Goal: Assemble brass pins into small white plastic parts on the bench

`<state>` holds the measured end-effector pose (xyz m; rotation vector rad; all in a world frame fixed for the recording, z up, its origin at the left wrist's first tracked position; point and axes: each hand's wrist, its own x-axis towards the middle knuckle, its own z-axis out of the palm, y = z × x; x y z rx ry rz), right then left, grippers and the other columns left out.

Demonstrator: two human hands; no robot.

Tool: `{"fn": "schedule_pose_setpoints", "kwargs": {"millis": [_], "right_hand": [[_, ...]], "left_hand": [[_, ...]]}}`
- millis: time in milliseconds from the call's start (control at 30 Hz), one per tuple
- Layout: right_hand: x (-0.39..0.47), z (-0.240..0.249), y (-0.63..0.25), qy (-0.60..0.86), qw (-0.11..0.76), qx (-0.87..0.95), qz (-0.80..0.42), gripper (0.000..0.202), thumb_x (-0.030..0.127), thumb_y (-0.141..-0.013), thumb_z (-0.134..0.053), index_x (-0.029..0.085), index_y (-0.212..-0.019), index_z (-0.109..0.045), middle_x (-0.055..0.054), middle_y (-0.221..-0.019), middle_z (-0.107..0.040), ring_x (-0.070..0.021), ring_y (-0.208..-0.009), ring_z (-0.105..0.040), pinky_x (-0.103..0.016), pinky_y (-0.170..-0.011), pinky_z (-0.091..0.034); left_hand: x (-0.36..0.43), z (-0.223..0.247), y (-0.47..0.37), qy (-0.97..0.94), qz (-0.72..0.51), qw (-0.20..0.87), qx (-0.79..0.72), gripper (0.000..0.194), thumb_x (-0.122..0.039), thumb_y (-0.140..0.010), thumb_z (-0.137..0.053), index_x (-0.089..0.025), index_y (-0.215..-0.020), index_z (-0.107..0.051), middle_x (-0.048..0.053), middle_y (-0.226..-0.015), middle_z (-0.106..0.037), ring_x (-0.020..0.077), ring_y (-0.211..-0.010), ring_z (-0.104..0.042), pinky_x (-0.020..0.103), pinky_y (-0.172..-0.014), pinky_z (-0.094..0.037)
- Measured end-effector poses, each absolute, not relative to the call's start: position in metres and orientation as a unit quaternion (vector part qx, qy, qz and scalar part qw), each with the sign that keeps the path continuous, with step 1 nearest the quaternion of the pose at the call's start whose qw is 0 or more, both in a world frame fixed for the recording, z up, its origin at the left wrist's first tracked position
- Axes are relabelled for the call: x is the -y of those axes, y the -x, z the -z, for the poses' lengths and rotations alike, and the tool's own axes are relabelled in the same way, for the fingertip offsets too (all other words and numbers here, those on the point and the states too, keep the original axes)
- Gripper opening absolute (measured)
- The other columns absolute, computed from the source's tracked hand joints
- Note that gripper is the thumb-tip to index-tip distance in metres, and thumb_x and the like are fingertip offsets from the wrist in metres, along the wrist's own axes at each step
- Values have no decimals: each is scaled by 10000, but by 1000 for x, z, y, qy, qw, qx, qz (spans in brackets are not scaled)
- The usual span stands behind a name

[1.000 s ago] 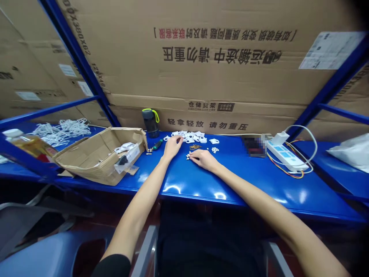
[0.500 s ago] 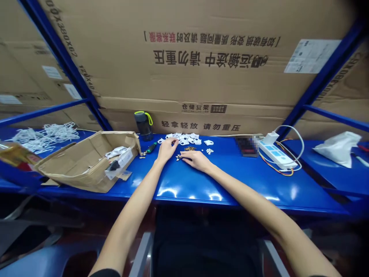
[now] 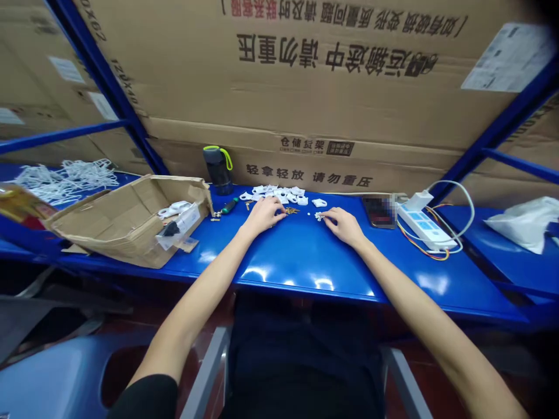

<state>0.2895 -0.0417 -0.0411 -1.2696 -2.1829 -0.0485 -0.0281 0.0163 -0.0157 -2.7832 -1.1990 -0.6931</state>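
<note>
My left hand [image 3: 264,215] is at the left edge of a small pile of brass-coloured pins [image 3: 292,210]. Its fingers are curled together, and whatever lies between the tips is too small to make out. Over a little heap of tiny white parts [image 3: 318,216], the thumb and forefinger of my right hand [image 3: 345,226] are closed at the tips on one of them. Behind both hands lie several white plastic pieces with ring-shaped openings [image 3: 273,192]. Another white piece [image 3: 319,203] lies apart, just behind the tiny parts.
To the left are an open cardboard box [image 3: 117,227], a green-handled screwdriver [image 3: 229,205] and a dark bottle [image 3: 217,169]. A phone [image 3: 376,212] and a white power strip [image 3: 423,224] with cables lie right. White cords [image 3: 65,180] fill the far-left shelf. Cardboard stands behind the blue table [image 3: 297,256].
My right hand has moved right, from beside the brass pins to the tiny white parts. My left hand has shifted right and towards the pins. The camera view has tilted down slightly.
</note>
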Motion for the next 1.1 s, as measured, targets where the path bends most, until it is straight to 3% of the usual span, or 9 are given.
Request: {"fn": "schedule_pose_setpoints", "kwargs": {"millis": [267, 867, 1100], "right_hand": [[41, 42, -281, 501, 293, 814, -7, 196, 265, -998, -624, 237, -1100, -789, -69, -1080, -745, -204, -861, -675, -313, -770, -494], [41, 42, -280, 518, 259, 815, -2, 195, 315, -1049, -577, 240, -1045, -756, -62, -1052, -723, -205, -916, -670, -287, -736, -450], [40, 42, -281, 522, 252, 815, -16, 171, 293, -1027, -595, 239, -1064, -753, -57, -1054, -716, -199, -909, -663, -284, -737, -443]], "left_hand": [[-21, 16, 33, 890, 205, 24, 407, 213, -339, -993, -675, -191, -1028, -824, 111, -1062, -719, 281, -1023, -649, 396, -909, -490], [-8, 12, 11, 925, 249, 17, 288, 278, -345, -1100, -465, -184, -1062, -690, 92, -1111, -710, 244, -1060, -628, 382, -948, -468], [-13, 7, 27, 921, 224, 12, 317, 278, -346, -1074, -532, -203, -1070, -771, 91, -1097, -721, 248, -1037, -636, 390, -947, -478]]}}
